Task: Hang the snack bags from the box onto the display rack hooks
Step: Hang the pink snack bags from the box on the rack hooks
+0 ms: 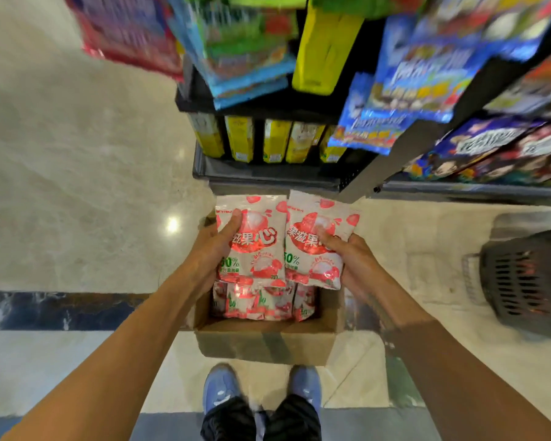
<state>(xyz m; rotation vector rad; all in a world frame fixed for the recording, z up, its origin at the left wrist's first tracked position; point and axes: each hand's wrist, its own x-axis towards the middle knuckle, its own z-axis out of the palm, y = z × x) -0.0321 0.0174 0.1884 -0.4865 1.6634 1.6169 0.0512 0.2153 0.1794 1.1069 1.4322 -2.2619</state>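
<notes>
An open cardboard box (264, 343) stands on the floor by my feet, with several white-and-red snack bags (261, 302) lying inside. Above it, my left hand (212, 249) grips a white-and-red snack bag (258, 243) by its left edge, thumb on the front. My right hand (352, 256) grips a second, matching bag (312, 246) by its right edge. The two bags are side by side and touch. The display rack (299, 100) rises just beyond the box, hung with coloured packs.
Yellow cartons (240, 143) line the rack's bottom shelf. Blue snack packs (404, 90) hang overhead at the right, red and green ones at the top left. A dark plastic basket (525, 281) sits on the floor at the right. Pale tiled floor spreads to the left.
</notes>
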